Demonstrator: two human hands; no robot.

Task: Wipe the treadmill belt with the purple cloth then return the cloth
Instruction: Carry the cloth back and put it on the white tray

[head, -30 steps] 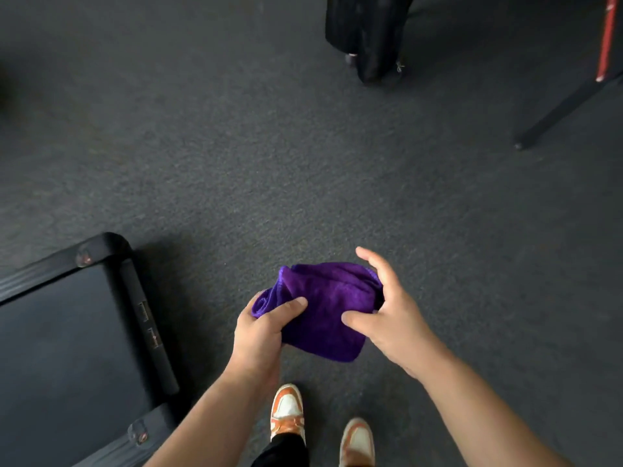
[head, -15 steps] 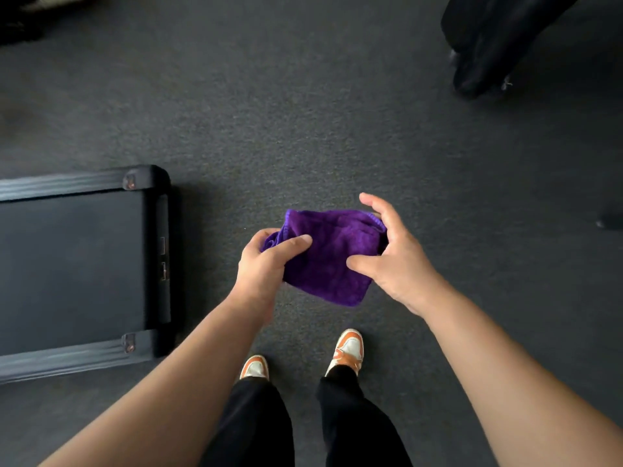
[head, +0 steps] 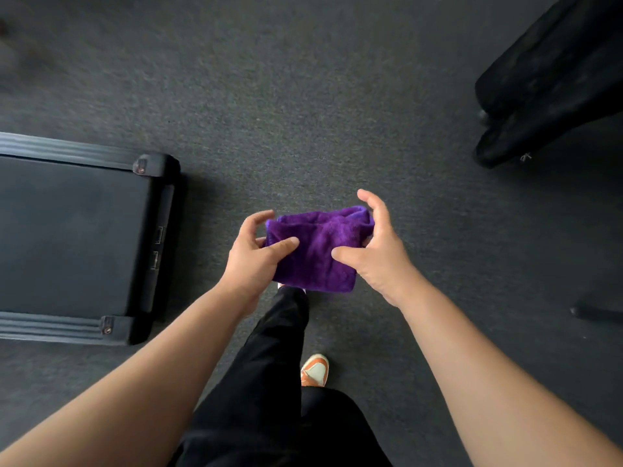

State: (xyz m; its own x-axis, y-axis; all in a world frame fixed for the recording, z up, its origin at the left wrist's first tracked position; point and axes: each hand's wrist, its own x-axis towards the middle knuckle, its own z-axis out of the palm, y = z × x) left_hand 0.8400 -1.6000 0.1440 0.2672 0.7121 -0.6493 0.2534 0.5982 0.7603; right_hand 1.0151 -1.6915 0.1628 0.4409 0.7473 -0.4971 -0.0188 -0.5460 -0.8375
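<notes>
Hands (head: 256,261) (head: 379,254) pinching purple cloth (head: 317,251), arms outstretched

Purple cloth (head: 315,251): plush, deep violet, bunched into a loose folded wad with a paler rolled edge along its top. Held in the air above the floor, pinched at its left side and its right side; lower corner hangs free.

Treadmill belt (head: 67,237): flat, matte black, lying level on the floor. Framed by ribbed dark side rails and a rounded end cap with two small fasteners, possibly screws. Well apart from the cloth, to its left.
</notes>
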